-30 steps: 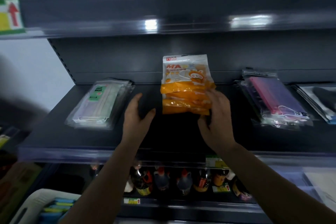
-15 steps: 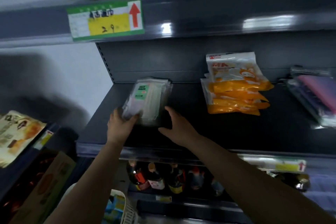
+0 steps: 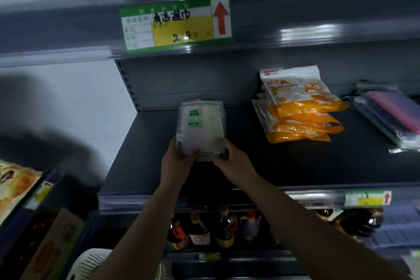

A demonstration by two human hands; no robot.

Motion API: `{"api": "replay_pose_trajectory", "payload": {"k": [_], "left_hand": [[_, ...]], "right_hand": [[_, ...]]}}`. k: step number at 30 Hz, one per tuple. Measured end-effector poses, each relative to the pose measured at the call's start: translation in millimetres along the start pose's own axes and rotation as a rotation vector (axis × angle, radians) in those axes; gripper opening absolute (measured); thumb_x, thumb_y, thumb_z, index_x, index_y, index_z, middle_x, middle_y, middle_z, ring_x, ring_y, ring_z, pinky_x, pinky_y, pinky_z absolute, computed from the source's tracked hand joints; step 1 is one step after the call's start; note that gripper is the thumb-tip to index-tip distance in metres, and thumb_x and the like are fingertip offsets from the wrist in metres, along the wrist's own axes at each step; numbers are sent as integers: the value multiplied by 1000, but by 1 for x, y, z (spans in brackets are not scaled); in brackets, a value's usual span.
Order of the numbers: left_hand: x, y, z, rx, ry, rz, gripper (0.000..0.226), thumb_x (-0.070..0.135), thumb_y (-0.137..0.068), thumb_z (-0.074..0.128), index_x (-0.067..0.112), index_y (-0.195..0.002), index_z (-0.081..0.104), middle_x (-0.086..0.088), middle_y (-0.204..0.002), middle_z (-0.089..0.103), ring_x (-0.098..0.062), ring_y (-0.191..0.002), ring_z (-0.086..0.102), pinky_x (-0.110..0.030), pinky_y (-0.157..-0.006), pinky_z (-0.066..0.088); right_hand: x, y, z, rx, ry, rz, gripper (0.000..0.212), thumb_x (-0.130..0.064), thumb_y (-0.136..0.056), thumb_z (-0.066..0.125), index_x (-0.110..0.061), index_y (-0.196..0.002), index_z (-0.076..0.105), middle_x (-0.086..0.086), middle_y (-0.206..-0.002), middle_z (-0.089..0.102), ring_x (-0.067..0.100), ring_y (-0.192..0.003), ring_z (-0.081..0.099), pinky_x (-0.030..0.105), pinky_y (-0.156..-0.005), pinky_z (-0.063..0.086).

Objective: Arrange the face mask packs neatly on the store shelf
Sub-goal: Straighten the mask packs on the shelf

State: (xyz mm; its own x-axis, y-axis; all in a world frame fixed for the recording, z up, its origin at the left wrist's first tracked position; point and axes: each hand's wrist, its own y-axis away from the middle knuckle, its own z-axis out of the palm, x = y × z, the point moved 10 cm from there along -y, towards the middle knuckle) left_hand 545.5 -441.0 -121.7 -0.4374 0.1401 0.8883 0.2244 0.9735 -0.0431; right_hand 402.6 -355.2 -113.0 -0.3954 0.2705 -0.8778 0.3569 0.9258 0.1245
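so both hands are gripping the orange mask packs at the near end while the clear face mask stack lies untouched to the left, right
Not quite: the head view shows it reversed. The left hand and right hand grip the near end of the clear face mask stack, while the orange mask packs lie untouched to its right on the shelf.

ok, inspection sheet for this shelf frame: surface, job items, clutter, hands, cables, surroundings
Surface: dark shelf, price-label rail along its front edge.
Job's things: clear face mask packs in a stack at left; orange mask packs fanned at centre; purple mask packs at right.
Clutter: nothing seen.
Hands: left hand and right hand grip the clear stack's near corners.
Cables: nothing seen.
Surroundings: price tag with a red arrow above; bottles on the shelf below.
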Motion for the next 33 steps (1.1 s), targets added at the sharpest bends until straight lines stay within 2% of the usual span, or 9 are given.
{"api": "replay_pose_trajectory", "payload": {"k": [5,8,10,14,16,19,24,28,33], "left_hand": [[12,-5,10,-44,21,-2,42,17,-84,68,9,-123,52,1,-103,59,-15,-90,55,-22,-68,39],[19,-1,2,23,-10,41,37,32,-79,67,9,-104,55,-1,-91,58,-23,-84,58,-18,-54,36],[33,6,-4,115,-34,152,39,42,-68,57,10,-90,55,-3,-80,58,-24,-76,57,-19,-54,38],[93,31,18,138,-107,368,57,37,-71,50,1,-114,61,-18,-112,65,-36,-104,59,-46,-89,50],[128,49,38,164,-164,439,54,26,-76,52,-3,-121,59,-21,-125,59,-37,-118,53,-43,-104,40],[172,80,88,105,-126,490,52,24,-76,53,0,-122,58,-17,-127,59,-34,-121,52,-39,-106,37],[224,127,213,-133,-24,495,50,25,-78,57,9,-126,55,-9,-123,61,-20,-111,56,-30,-91,45],[244,145,305,-276,-24,397,50,15,-86,65,11,-133,49,-8,-132,53,-20,-122,50,-22,-98,37],[245,143,381,-395,40,136,62,23,-87,65,14,-142,37,-4,-144,43,-20,-132,42,-34,-110,35]], "right_hand": [[2,-7,-8,4,7,55,52,-23,-92,53,-23,-142,35,7,-126,57,25,-106,58,30,-81,47],[-2,-1,-14,-3,31,29,52,-21,-95,49,-17,-143,30,8,-141,46,26,-122,49,27,-93,40],[-10,10,-28,25,103,-47,54,-14,-96,45,-11,-146,23,10,-149,35,25,-134,37,23,-101,32],[-28,43,-82,200,350,-314,60,-6,-94,43,-6,-148,16,11,-155,23,23,-146,14,28,-116,17],[-25,63,-119,298,411,-407,59,-5,-91,46,-5,-146,25,15,-148,35,29,-141,24,35,-113,28],[-2,87,-184,416,452,-447,55,-7,-83,45,0,-138,40,20,-130,53,37,-124,46,43,-100,42],[67,113,-300,503,459,-335,50,-3,-81,52,0,-131,49,23,-120,59,40,-112,52,43,-95,44],[117,117,-376,509,495,-246,46,-10,-80,52,3,-123,55,24,-116,61,39,-109,56,36,-92,42],[170,102,-440,488,423,-115,44,-16,-89,59,-5,-130,50,16,-132,52,33,-123,47,40,-102,38]]}}
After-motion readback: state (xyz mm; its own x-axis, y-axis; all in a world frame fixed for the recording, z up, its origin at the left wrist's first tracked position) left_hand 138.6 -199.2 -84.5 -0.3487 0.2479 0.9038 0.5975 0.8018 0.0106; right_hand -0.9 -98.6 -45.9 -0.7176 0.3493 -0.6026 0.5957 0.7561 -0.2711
